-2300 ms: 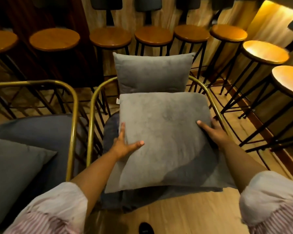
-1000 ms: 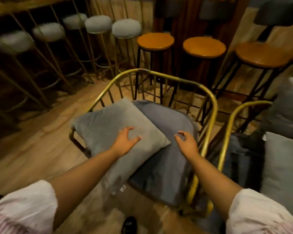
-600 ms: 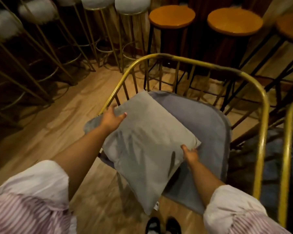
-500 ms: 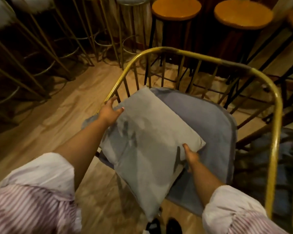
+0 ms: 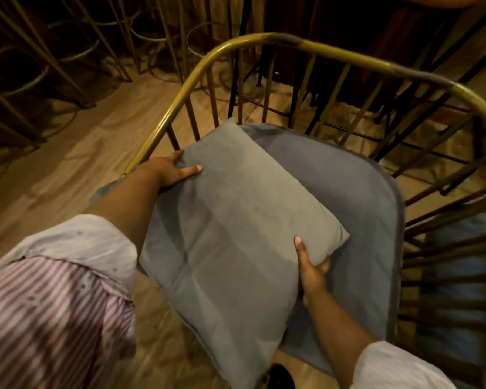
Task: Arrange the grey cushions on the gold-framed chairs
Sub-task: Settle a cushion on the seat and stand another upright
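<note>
Both hands now have the grey cushion [image 5: 236, 231], which lay flat on the seat a second ago and is now lifted and tilted over the seat pad [image 5: 357, 197] of the gold-framed chair [image 5: 292, 42]. The left hand [image 5: 169, 171] clamps its far-left edge, thumb on top; the right hand [image 5: 313, 272] pinches the near-right corner. Looks like repositioning is underway, probably toward the backrest. The fingers underneath are hidden, the cushion's lower corner runs out of view, and the neighbouring chair at right is blurred.
</note>
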`<state>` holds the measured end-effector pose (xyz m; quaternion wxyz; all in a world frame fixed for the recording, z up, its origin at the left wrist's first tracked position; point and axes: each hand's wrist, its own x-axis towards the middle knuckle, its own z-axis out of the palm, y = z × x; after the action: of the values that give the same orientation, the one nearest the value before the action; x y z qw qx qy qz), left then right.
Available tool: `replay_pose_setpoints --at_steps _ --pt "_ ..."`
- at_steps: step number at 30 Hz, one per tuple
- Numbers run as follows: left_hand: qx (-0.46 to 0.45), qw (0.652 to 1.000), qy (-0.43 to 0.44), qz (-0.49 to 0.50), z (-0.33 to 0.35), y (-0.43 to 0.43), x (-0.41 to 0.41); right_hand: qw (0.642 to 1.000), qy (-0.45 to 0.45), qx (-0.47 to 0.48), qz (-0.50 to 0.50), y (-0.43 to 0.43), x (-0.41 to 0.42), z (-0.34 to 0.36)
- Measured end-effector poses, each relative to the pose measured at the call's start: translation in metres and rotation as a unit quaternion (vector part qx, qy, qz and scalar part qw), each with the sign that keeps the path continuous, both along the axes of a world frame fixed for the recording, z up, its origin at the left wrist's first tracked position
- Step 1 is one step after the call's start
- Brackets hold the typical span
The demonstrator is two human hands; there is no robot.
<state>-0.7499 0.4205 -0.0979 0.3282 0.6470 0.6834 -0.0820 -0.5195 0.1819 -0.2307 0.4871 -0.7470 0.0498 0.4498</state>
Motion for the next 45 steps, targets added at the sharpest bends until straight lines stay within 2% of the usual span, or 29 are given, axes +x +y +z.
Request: replay_pose_setpoints --at_steps 5,9,14,20,33,37,42,45 --pt "-0.033 0.995 -0.072 0.055 0.017 -0.01 0.008 0.999 -0.003 0.053 -0.01 -0.001 0.009 0.022" --pt "-0.055 0.991 -0.112 0.054 0.027 -0.035 0.009 0.991 -0.091 0.083 0.051 0.001 0.047 0.054" --pt "-0.055 0.977 -0.192 0.068 0.016 -0.072 0.033 0.98 -0.159 0.088 0.082 -0.006 0.1 0.081" --pt "-0.047 0.968 -0.23 0.091 -0.007 -0.103 0.056 0.979 -0.172 0.067 0.082 -0.03 0.12 0.076" --pt "-0.061 0.979 -0.169 0.092 -0.034 -0.118 0.044 0.972 -0.199 0.039 0.117 -0.044 0.118 0.054" --pt "-0.099 0.986 -0.114 0.065 -0.052 -0.119 0.05 0.973 -0.159 -0.018 0.164 -0.041 0.122 0.038" --pt "-0.09 0.994 -0.025 0.047 -0.05 -0.123 0.065 0.973 -0.139 -0.083 0.166 -0.039 0.121 0.043" --pt "-0.083 0.996 -0.03 0.015 -0.026 -0.133 0.084 0.959 -0.159 -0.114 0.204 -0.044 0.117 0.067"
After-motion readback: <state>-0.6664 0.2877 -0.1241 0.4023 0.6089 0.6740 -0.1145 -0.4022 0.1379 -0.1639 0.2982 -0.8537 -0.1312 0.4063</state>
